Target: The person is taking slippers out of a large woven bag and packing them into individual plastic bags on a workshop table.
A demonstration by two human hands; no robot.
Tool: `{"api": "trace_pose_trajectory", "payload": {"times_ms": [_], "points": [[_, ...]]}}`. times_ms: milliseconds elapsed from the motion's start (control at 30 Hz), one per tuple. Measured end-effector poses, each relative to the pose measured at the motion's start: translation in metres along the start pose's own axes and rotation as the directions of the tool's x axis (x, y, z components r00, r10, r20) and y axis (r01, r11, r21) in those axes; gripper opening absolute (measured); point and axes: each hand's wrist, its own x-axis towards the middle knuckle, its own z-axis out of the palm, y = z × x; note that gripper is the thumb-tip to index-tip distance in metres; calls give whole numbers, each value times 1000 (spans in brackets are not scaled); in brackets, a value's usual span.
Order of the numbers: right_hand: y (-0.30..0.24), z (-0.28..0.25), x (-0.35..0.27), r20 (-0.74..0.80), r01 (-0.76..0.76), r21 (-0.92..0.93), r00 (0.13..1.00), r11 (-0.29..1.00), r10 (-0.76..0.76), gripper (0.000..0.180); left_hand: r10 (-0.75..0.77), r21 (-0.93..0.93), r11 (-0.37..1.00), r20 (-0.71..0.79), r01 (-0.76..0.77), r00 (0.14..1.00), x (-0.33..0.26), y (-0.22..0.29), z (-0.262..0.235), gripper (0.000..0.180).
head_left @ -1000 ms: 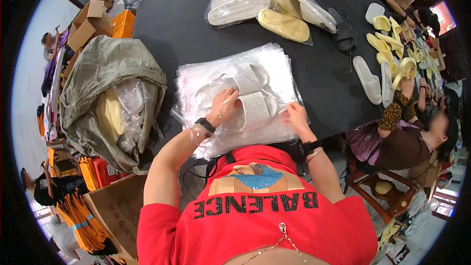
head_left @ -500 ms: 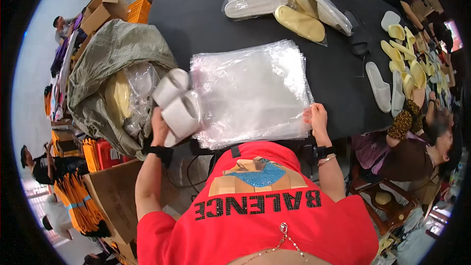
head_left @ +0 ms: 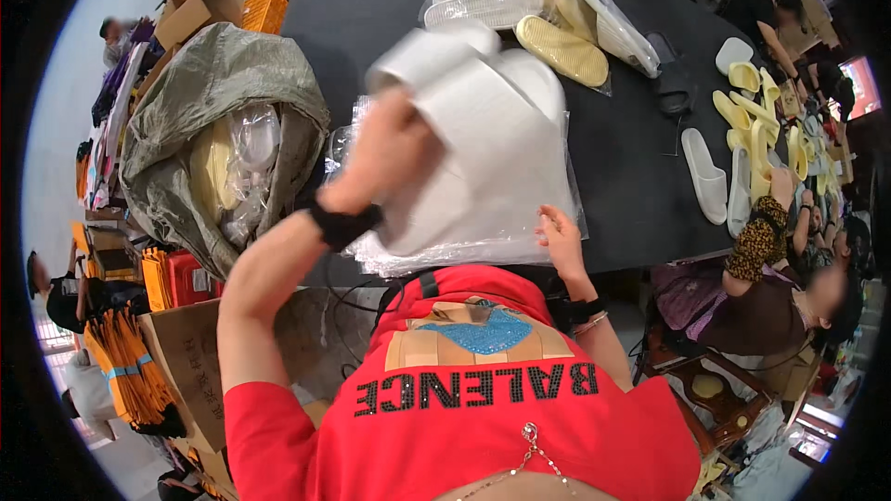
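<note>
My left hand (head_left: 394, 144) is closed on a pair of white slide sandals (head_left: 492, 144), lifted above a stack of clear plastic bags (head_left: 455, 255) on the dark table. Motion blurs the hand and the sandals, which cover most of the stack. Near the stack's right edge, my right hand (head_left: 560, 237) has its fingers loosely bent and apart, with nothing visible in them. To the left, a green-grey woven sack (head_left: 232, 60) gapes open with bagged cream and clear-wrapped sandals (head_left: 218, 167) inside.
Bagged white and yellow slides (head_left: 566, 46) lie at the table's far side. A dark sandal (head_left: 673, 83) and white slides (head_left: 705, 176) rest on the right, near many yellow ones (head_left: 742, 116). A co-worker (head_left: 789, 288) sits at the right; a cardboard box (head_left: 190, 371) stands at lower left.
My left hand has carried the white slides from beside the sack rightward and up over the bag stack. My right hand has shifted slightly left, and its fingers have come away from the bags' edge.
</note>
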Motion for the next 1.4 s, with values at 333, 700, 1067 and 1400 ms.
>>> {"api": "trace_pose_trajectory", "payload": {"times_ms": [333, 700, 1067, 1400], "points": [[21, -52, 2, -217, -41, -67, 976, 997, 26, 23, -77, 548, 836, 172, -30, 982, -22, -157, 71, 21], [-25, 49, 42, 246, -225, 52, 947, 973, 206, 47, -31, 476, 876, 215, -77, 976, -21, -154, 70, 10], [-27, 55, 59, 294, -249, -68, 920, 966, 258, 26, -53, 312, 950, 134, 8, 990, -18, -123, 66, 9], [6, -8, 28, 32, -17, -465, 999, 885, 36, 21, -142, 532, 847, 236, -6, 961, -36, -138, 86, 20]]}}
